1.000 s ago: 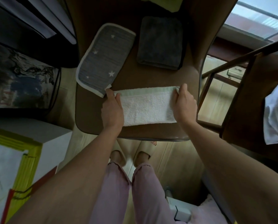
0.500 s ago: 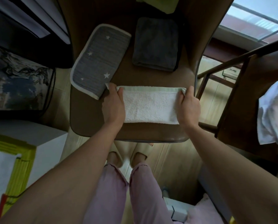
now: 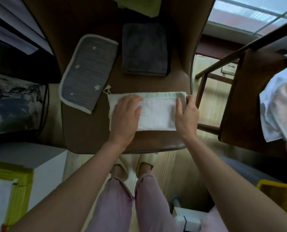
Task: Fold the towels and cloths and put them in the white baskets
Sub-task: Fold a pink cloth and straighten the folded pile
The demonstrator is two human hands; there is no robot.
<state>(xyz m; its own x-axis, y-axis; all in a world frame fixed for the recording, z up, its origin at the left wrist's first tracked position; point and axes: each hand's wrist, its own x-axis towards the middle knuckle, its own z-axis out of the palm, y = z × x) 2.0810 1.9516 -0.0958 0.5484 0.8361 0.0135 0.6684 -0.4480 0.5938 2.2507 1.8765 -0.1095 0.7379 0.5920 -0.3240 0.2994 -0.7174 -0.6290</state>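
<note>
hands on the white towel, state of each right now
left hand: open, flat on the towel
right hand: grips the towel's right end

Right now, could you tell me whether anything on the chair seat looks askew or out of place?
Only the grey star-patterned cloth: it lies tilted, its lower-left corner hanging past the chair seat edge. The dark grey towel sits folded and square, like the white towel.

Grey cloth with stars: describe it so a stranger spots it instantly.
On the brown chair seat, look at the back left, just left of the folded dark grey towel. The grey cloth there alone has white piping and small white stars.
</note>
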